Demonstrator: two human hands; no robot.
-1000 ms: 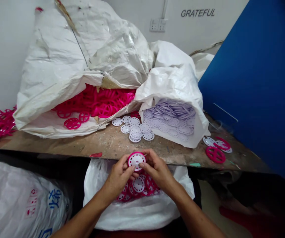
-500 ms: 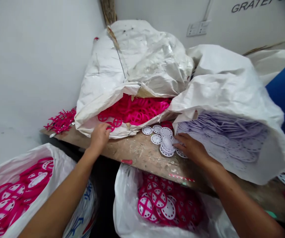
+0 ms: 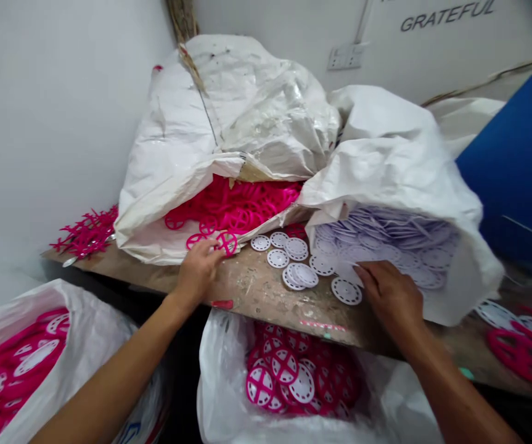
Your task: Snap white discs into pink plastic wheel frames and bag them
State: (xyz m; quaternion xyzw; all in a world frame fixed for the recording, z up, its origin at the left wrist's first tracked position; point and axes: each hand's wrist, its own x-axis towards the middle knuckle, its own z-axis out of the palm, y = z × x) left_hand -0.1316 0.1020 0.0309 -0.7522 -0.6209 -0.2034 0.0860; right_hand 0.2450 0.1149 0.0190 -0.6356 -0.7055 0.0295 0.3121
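My left hand reaches to the mouth of the left sack, and its fingertips pinch a pink spoked ring lying at the sack's lip. My right hand rests palm down on the wooden table at the mouth of the right sack. Its bent fingers press on a white perforated disc among the pale discs spilling out. Another white disc lies flat just left of that hand. Several loose white discs sit between my two hands.
Below the table edge, a white bag holds assembled pink-and-white wheels, and a second such bag stands at the lower left. Pink sprue scraps lie at the table's left end, pink rings and discs at the right. A blue panel stands on the right.
Both hands have left the assembled wheel held over the bag. The left went up to the pink rings, the right to the white discs, then further right toward the sack mouth.
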